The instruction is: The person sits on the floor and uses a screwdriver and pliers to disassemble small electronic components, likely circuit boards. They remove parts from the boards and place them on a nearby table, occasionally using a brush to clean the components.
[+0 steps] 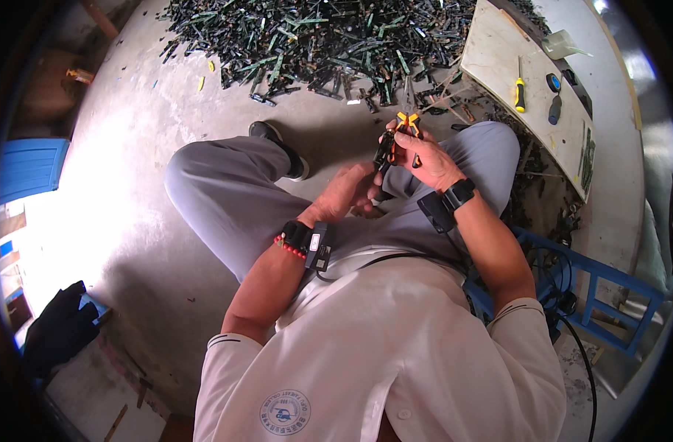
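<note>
My right hand (pixel 429 160) is closed around pliers (pixel 404 121) with orange-and-black handles, their narrow metal jaws pointing away from me. Between my hands is a small dark elongated part (pixel 383 153), tilted, its upper end against the right fingers beside the pliers. The curled fingers of my left hand (pixel 347 191) grip its lower end. Both hands are above my lap, between my bent knees. Fine detail of the part is too small to tell.
A large heap of dark and green strip-like parts (pixel 307 37) covers the floor ahead. On the right, a pale board (pixel 539 96) carries a yellow-handled screwdriver (pixel 520 96) and a dark-handled tool (pixel 555 110). A blue frame (pixel 609 276) and a black cable (pixel 585 353) lie near my right side.
</note>
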`<state>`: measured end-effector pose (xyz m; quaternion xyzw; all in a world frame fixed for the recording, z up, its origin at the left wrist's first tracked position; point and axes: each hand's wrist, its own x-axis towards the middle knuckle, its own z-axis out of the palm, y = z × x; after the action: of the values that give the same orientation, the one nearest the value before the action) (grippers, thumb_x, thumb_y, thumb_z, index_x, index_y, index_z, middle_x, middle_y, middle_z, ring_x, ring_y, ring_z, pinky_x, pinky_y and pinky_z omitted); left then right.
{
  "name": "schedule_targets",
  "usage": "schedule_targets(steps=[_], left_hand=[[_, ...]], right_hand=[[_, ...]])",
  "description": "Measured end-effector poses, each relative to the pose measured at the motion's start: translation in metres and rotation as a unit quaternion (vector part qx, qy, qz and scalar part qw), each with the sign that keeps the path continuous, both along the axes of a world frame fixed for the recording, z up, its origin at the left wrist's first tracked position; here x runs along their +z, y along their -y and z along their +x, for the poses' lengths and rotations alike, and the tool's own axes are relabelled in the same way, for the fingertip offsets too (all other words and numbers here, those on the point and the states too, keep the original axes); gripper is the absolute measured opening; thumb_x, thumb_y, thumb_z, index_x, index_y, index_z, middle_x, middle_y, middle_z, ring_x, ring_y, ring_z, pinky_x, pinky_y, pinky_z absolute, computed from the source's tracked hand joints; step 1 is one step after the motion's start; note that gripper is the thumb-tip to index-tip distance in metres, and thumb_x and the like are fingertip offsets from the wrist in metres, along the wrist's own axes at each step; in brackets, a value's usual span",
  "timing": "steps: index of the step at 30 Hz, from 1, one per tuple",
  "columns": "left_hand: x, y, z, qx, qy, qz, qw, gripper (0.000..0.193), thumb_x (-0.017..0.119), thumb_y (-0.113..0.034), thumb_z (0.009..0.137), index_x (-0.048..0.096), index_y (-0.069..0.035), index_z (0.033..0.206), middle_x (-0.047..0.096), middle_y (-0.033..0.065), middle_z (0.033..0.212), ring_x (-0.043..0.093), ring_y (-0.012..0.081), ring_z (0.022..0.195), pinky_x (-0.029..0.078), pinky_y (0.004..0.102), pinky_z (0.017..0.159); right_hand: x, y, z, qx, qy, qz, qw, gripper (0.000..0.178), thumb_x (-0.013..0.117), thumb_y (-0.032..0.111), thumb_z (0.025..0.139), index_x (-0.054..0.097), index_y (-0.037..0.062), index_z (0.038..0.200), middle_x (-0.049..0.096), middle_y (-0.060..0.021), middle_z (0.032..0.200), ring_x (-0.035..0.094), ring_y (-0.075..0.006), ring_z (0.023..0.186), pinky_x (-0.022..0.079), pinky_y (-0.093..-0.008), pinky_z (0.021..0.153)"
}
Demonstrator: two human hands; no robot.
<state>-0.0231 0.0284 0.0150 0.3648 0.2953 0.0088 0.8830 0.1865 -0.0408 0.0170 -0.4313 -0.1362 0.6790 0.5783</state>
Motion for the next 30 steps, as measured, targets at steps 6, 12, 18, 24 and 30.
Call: schedule_targets(steps=[6, 12, 18, 24, 30], left_hand=[[0.0, 0.002, 0.003, 0.006, -0.004, -0.026, 1.0, 0.048, 0.043, -0.054, 0.098, 0.056, -0.009, 0.087, 0.053, 0.0028, 0.064, 0.045, 0.0127, 0.051, 0.042, 0.0267, 0.054], [-0.001, 0.003, 0.003, 0.004, -0.007, -0.017, 1.0, 0.05, 0.041, -0.056, 0.099, 0.055, -0.01, 0.086, 0.053, 0.0033, 0.063, 0.042, 0.0126, 0.049, 0.044, 0.0279, 0.053], [0.0, 0.003, 0.004, 0.011, -0.012, -0.054, 0.998, 0.05, 0.038, -0.055, 0.101, 0.053, -0.009, 0.086, 0.053, 0.004, 0.064, 0.041, 0.0123, 0.049, 0.045, 0.0293, 0.054], [0.001, 0.003, 0.004, 0.005, -0.009, -0.063, 0.998, 0.05, 0.031, -0.052, 0.104, 0.053, -0.01, 0.087, 0.052, 0.0029, 0.065, 0.039, 0.0123, 0.049, 0.043, 0.03, 0.054], [-0.003, 0.002, 0.003, 0.011, 0.007, -0.093, 0.996, 0.051, 0.036, -0.055, 0.102, 0.053, -0.009, 0.086, 0.053, 0.0041, 0.065, 0.04, 0.0123, 0.05, 0.045, 0.0301, 0.056]], right_hand=[[-0.007, 0.002, 0.0, 0.018, -0.019, -0.002, 1.0, 0.02, 0.061, 0.016, 0.096, 0.06, 0.0123, 0.116, 0.063, -0.0005, 0.1, 0.059, -0.0125, 0.086, 0.047, -0.0288, 0.076], [-0.012, 0.003, 0.001, 0.027, -0.015, -0.012, 0.999, 0.021, 0.059, 0.014, 0.096, 0.058, 0.0093, 0.117, 0.064, -0.0056, 0.107, 0.063, -0.0183, 0.099, 0.05, -0.0347, 0.089], [-0.011, 0.003, 0.0, 0.018, 0.0, -0.033, 0.999, 0.021, 0.059, 0.013, 0.096, 0.058, 0.0076, 0.117, 0.063, -0.0035, 0.104, 0.063, -0.0166, 0.095, 0.05, -0.0331, 0.087], [-0.007, 0.004, -0.002, 0.006, 0.027, -0.032, 0.999, 0.022, 0.061, 0.015, 0.095, 0.059, 0.0069, 0.116, 0.063, -0.0021, 0.099, 0.062, -0.0135, 0.089, 0.05, -0.0301, 0.08], [-0.004, 0.004, -0.003, 0.008, 0.046, -0.025, 0.999, 0.023, 0.06, 0.013, 0.096, 0.059, 0.0062, 0.117, 0.062, -0.0014, 0.099, 0.062, -0.0131, 0.09, 0.051, -0.0305, 0.082]])
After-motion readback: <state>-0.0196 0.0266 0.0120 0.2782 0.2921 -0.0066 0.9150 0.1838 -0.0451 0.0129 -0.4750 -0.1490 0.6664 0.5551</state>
